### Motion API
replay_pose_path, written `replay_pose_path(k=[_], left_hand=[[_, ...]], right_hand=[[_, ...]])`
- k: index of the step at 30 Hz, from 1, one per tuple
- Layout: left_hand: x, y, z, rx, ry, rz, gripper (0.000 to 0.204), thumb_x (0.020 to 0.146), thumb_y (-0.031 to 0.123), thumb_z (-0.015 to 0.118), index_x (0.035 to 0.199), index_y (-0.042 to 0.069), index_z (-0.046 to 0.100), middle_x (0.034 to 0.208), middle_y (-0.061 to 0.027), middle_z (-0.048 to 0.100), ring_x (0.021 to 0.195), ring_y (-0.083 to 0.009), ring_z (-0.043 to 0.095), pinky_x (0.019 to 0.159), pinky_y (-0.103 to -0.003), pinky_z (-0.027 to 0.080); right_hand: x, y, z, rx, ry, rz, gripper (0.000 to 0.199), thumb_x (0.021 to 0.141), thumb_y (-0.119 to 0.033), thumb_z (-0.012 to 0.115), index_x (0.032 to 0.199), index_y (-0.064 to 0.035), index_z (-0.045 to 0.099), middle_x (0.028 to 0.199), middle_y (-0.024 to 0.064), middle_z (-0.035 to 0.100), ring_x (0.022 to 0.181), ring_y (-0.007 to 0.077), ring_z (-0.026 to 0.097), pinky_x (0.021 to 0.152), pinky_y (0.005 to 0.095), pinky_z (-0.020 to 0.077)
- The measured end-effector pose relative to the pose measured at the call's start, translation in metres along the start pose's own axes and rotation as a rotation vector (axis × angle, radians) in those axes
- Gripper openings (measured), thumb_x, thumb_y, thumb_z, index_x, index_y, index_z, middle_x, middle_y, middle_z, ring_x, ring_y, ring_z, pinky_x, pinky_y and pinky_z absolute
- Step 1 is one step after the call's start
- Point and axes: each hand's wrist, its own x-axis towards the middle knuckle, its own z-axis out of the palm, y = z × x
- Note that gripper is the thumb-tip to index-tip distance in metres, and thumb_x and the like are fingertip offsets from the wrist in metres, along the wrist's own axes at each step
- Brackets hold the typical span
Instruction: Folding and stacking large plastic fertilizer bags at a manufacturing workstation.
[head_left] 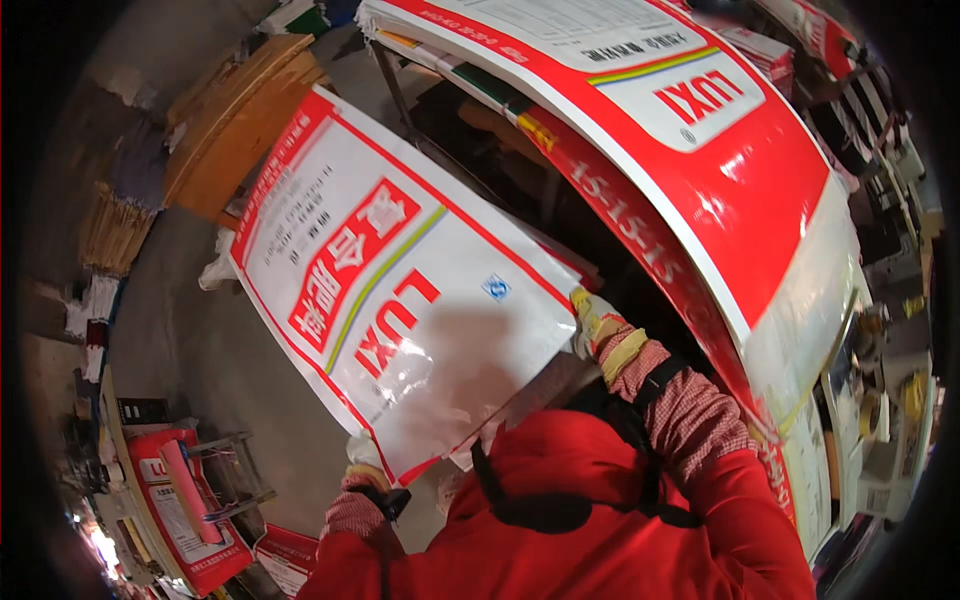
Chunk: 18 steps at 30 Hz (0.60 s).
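Observation:
A large flat plastic sack (pixel 390 270), white with red borders and printing, hangs spread out in front of me. My left hand (pixel 368 456), in a pale work glove, is closed on its near left corner. On its near right corner my right hand (pixel 594 318), in a white and yellow glove, is closed too. Both sets of fingers are partly hidden by the sack's edge and the gloves. Checked red-and-white sleeve covers reach up to both wrists. To the right of my right arm lies a thick stack of similar red-and-white sacks (pixel 700 200) on a table.
Brown boards or cardboard (pixel 240 125) stand at the far left. A small metal-framed stool or stand (pixel 235 470) is at the lower left, near more red-and-white sacks (pixel 185 520). Grey floor (pixel 190 320) shows on the left. Tape rolls (pixel 872 412) sit at the right edge.

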Motion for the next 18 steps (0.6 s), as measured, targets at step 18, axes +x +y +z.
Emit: replay_pose_path(k=[18], left_hand=[[0.078,0.039,0.043,2.234,-0.390,0.546,0.023,0.084,0.017,0.045,0.098,0.014,0.063,0.098,-0.0041,0.063,0.093,-0.0178,0.061,0.072,-0.032,0.050]], right_hand=[[0.100,0.013,-0.005,-0.300,-0.085,-0.631,0.018,0.082,-0.024,0.052,0.087,-0.0063,0.054,0.077,0.0061,0.055,0.063,0.0230,0.052,0.054,0.0349,0.0428]])
